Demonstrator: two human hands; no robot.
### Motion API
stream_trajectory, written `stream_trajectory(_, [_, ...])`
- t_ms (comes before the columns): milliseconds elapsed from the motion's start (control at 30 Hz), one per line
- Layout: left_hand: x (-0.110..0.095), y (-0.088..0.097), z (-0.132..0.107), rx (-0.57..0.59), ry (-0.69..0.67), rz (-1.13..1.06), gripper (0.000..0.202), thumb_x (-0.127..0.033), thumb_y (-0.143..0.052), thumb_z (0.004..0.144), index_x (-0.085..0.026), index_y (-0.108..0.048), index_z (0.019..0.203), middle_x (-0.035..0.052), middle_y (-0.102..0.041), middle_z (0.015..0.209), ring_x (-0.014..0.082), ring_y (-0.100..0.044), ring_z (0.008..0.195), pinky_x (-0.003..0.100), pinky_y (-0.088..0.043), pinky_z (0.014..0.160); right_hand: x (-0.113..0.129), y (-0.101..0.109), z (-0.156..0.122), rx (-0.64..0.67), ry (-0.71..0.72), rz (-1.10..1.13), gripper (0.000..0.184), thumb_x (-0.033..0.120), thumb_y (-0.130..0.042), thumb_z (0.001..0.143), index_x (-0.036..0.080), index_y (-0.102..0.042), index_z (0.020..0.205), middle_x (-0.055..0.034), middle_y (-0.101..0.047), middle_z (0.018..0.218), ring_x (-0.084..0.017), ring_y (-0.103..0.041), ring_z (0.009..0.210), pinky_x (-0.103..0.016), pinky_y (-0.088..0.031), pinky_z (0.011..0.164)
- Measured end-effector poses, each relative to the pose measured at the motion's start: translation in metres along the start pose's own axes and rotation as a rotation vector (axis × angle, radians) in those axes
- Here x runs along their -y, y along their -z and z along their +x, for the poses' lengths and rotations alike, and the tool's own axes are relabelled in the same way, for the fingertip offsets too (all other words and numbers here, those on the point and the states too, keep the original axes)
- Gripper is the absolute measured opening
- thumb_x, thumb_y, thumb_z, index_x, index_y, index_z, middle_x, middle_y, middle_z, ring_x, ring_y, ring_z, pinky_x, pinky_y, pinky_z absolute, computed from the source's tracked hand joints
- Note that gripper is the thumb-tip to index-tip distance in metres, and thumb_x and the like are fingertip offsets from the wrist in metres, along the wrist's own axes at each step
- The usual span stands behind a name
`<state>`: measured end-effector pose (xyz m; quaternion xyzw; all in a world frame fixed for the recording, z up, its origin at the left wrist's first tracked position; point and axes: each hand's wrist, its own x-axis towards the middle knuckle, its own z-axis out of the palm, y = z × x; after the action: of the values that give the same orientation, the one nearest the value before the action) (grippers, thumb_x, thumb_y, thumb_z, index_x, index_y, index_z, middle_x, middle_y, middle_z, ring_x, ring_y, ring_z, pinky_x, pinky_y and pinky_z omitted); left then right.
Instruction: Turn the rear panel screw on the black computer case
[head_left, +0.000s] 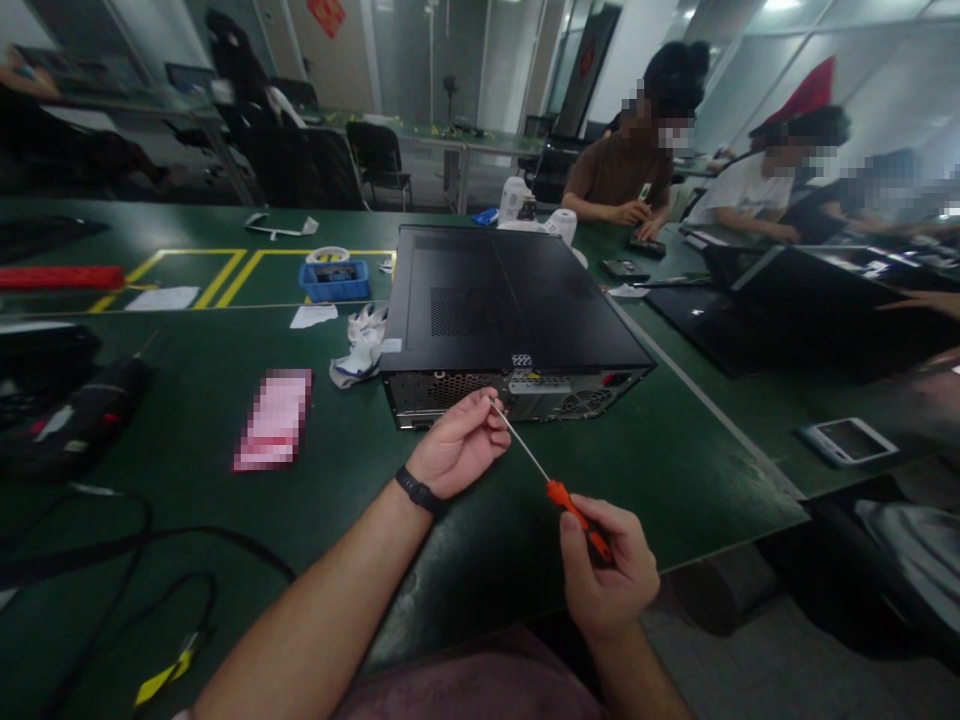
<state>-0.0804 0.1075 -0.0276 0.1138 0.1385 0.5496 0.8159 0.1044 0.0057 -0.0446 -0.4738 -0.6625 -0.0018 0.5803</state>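
Note:
A black desktop computer case (pixel 495 290) lies flat on the green table, its rear panel (pixel 540 395) with vents and a fan grille facing me. In front of that panel, my left hand (pixel 465 440) is closed in a pinch at the tip of a screwdriver (pixel 574 515). Whether a screw sits between those fingertips is too small to tell. My right hand (pixel 611 565) grips the orange handle, and the thin metal shaft slants up and left to the left fingertips.
White gloves (pixel 360 350) and a blue parts bin (pixel 334 280) lie left of the case. A pink packet (pixel 274 420), a black power tool (pixel 75 420) and cables are farther left. A phone (pixel 853 441) lies right; two people (pixel 619 175) sit across the table.

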Motion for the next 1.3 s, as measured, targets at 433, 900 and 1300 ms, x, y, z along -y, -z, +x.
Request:
stream_trajectory(433, [0.0, 0.002, 0.0, 0.004, 0.013, 0.024, 0.022, -0.014, -0.089, 0.079, -0.018, -0.075, 0.095, -0.0007, -0.066, 0.085, 0.009, -0.059, 0.074, 0.024, -0.044, 0.069, 0.003, 0.0, 0.0, -0.009, -0.06, -0.055, 0.013, 0.018, -0.072, 0.091, 0.022, -0.072, 0.104, -0.0019, -0.075, 0.086, -0.014, -0.071, 0.067, -0.025, -0.059, 0.061])
stream_trajectory(900, [0.002, 0.005, 0.004, -0.015, -0.015, 0.076, 0.023, -0.018, -0.089, 0.079, -0.015, -0.076, 0.098, 0.0, -0.066, 0.085, 0.0087, -0.059, 0.074, 0.022, -0.045, 0.068, 0.002, -0.003, 0.003, 0.024, -0.008, -0.132, 0.013, 0.02, -0.071, 0.092, 0.022, -0.07, 0.104, -0.0024, -0.076, 0.085, -0.015, -0.072, 0.064, -0.025, -0.06, 0.06])
stream_trajectory(1300, [0.005, -0.003, 0.005, -0.081, -0.054, 0.159, 0.027, -0.018, -0.091, 0.076, -0.012, -0.076, 0.098, 0.0012, -0.067, 0.084, 0.0083, -0.059, 0.072, 0.021, -0.045, 0.066, 0.004, 0.001, 0.01, 0.046, 0.028, -0.179, 0.01, 0.023, -0.067, 0.094, 0.02, -0.068, 0.104, -0.0049, -0.077, 0.084, -0.016, -0.074, 0.064, -0.025, -0.061, 0.06])
